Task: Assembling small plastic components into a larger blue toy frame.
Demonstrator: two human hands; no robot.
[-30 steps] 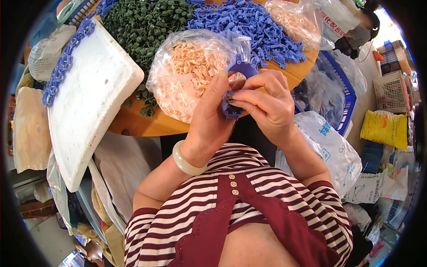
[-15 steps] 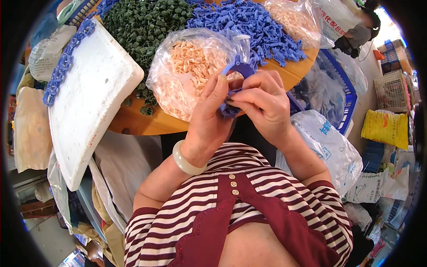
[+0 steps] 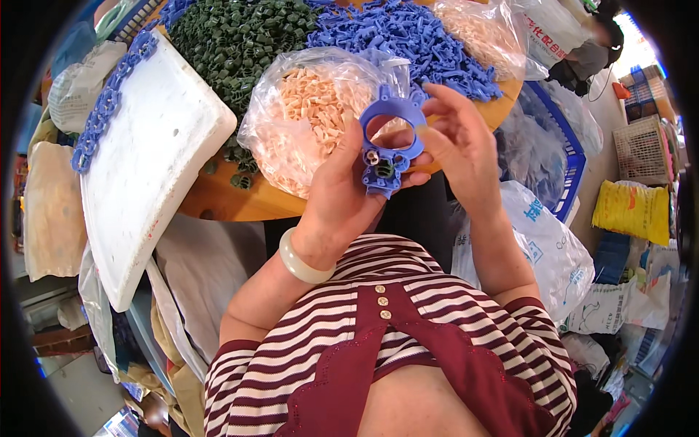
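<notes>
My left hand (image 3: 336,182) holds a blue plastic ring-shaped part (image 3: 394,107) up over the table's near edge. Below the ring opening, the part has a small housing with a dark green piece (image 3: 383,169) and a small pale piece (image 3: 373,156) seated in it. To the right of the ring is my right hand (image 3: 466,149), slightly blurred, its fingers spread. Its fingertips are close to the ring; whether they touch it I cannot tell. Just behind my left hand lies a clear plastic bag (image 3: 255,124) of small peach-coloured pieces (image 3: 313,98).
Heaps of dark green parts (image 3: 233,44) and blue parts (image 3: 429,51) cover the round wooden table (image 3: 226,200). A white foam slab (image 3: 156,146) at left carries a row of blue parts (image 3: 109,102). Another bag of pale pieces (image 3: 480,33) and a blue crate (image 3: 575,156) are at right.
My right hand has let go of the part's lower end and moved right, its fingers opening. The blue part is now turned so its ring and housing face up.
</notes>
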